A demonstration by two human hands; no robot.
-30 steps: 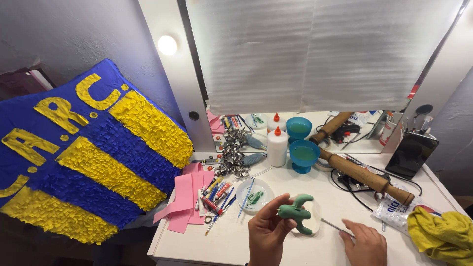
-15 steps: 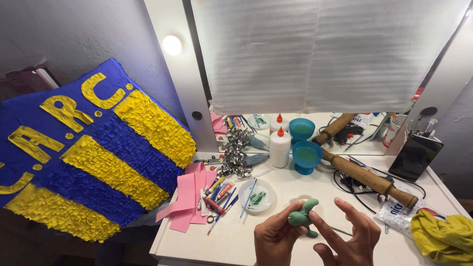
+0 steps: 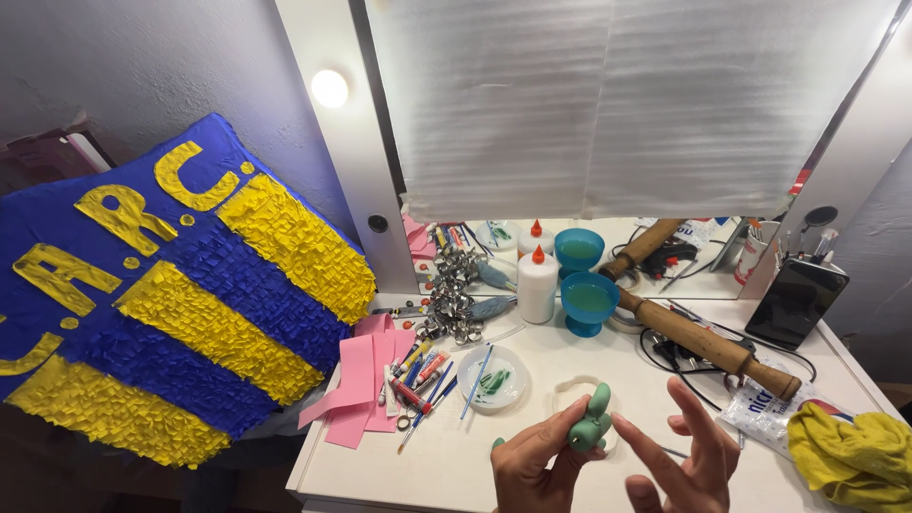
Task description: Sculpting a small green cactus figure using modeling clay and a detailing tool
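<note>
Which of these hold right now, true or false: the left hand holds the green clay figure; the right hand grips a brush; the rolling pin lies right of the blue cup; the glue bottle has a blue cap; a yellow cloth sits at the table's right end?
1. The left hand holds the green clay figure. True.
2. The right hand grips a brush. False: it is open and holds nothing.
3. The rolling pin lies right of the blue cup. True.
4. The glue bottle has a blue cap. False: the cap is orange.
5. A yellow cloth sits at the table's right end. True.
</note>
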